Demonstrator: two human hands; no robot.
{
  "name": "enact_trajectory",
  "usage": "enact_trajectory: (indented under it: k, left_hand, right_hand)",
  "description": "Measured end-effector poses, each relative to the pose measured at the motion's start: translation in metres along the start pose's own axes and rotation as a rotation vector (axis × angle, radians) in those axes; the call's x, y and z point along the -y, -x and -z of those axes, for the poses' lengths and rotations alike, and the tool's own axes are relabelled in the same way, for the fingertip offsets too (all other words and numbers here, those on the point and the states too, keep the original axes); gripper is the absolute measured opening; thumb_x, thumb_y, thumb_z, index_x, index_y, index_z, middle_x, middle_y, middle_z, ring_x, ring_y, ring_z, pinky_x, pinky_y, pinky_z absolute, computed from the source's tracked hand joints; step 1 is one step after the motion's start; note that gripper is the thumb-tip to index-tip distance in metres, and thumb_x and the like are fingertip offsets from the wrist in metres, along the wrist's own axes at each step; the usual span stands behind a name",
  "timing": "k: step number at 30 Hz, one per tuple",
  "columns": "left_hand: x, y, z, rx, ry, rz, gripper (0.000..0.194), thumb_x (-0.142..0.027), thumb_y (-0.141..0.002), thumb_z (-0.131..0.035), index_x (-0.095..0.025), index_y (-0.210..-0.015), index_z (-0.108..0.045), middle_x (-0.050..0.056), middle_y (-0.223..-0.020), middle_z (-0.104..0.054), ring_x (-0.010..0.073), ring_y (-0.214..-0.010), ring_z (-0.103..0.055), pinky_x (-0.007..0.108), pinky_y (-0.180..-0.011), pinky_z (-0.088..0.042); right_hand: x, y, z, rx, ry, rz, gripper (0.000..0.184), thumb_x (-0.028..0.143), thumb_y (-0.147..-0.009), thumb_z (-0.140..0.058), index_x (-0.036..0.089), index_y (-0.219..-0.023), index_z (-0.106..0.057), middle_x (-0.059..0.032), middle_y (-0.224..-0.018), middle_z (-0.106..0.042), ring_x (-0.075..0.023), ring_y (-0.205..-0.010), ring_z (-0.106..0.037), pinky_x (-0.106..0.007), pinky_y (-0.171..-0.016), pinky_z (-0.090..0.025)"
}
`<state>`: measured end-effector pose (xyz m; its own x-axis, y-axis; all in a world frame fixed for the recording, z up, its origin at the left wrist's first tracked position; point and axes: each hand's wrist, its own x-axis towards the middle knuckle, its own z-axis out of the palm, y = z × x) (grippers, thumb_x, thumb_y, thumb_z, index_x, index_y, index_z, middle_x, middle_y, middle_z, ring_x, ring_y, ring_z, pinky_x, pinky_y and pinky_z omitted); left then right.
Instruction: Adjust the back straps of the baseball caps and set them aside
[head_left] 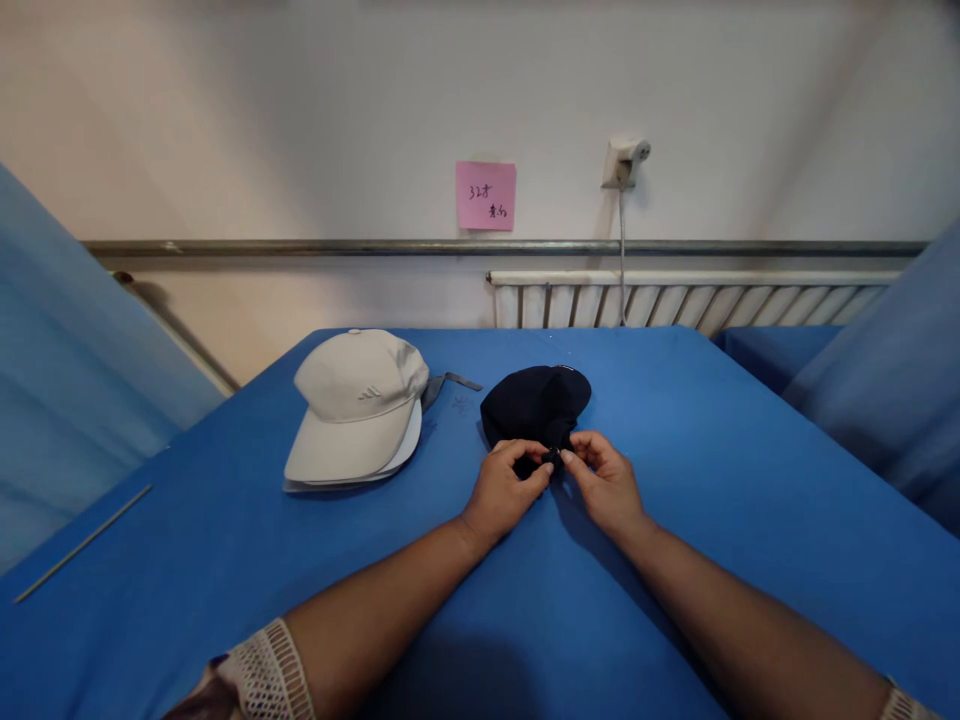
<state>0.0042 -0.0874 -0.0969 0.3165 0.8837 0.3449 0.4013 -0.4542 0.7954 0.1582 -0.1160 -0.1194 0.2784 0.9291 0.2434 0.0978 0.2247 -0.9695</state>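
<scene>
A black cap (525,400) lies on the blue-covered table (420,560), its brim pointing away to the right. At its near edge, my left hand (510,480) pinches the cap's strap (553,456) between thumb and fingers. My right hand (604,485) grips the same strap from the other side, close to a small shiny piece that looks like a buckle. Both hands are closed and nearly meet there. The fingers partly hide the strap. To the left, apart from my hands, sits a light grey cap (360,385) stacked on at least one other cap.
A thin stick (82,545) lies near the table's left edge. A grey strap (461,381) sticks out behind the stacked caps. Blue curtains (67,350) hang on both sides. Behind the table are a radiator (675,305), a rail, a wall socket (621,165) and a pink note (486,196).
</scene>
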Motion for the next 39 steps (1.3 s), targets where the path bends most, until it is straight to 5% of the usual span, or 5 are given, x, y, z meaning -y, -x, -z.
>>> enact_trajectory:
  k: [39]
  left_hand:
    - [-0.003,0.0,0.003,-0.031,0.013,0.015,0.012,-0.021,-0.079,-0.06,-0.02,-0.091,-0.062,0.001,-0.088,-0.067,0.0166,-0.087,-0.062,0.031,-0.083,-0.048]
  right_hand:
    - [0.005,0.0,-0.004,0.011,-0.167,-0.06,0.021,0.037,-0.073,-0.066,0.022,-0.083,-0.057,0.0024,-0.068,-0.055,-0.012,-0.061,-0.049,-0.025,-0.055,-0.041]
